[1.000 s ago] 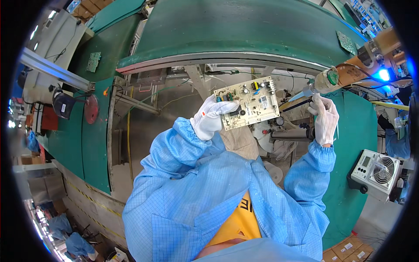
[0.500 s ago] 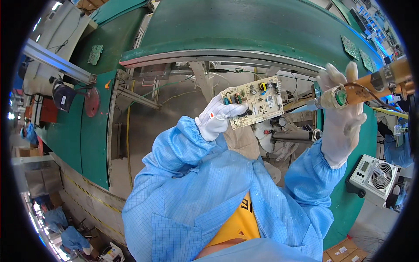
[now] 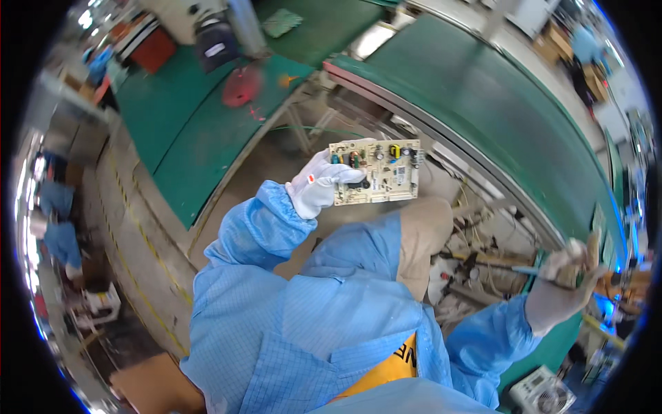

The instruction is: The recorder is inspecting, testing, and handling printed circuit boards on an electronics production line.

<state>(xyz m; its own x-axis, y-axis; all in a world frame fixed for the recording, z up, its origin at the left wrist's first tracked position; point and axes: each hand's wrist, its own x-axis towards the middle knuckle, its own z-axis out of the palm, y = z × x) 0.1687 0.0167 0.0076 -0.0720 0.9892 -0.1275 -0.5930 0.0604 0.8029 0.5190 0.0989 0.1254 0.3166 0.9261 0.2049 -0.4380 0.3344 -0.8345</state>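
A white-gloved left hand [image 3: 314, 186] gripped a cream circuit board [image 3: 396, 176], component side up, on the near side of the long green table [image 3: 483, 90]. The gloved right hand [image 3: 558, 293] was beside that table's near right end, overlapping a pipe with a pale-blue nozzle tip [image 3: 527, 270]; blur made it impossible to tell whether the fingers closed around it. Holding well likely meant pinching the board's edge, thumb off tall components, keeping it level.
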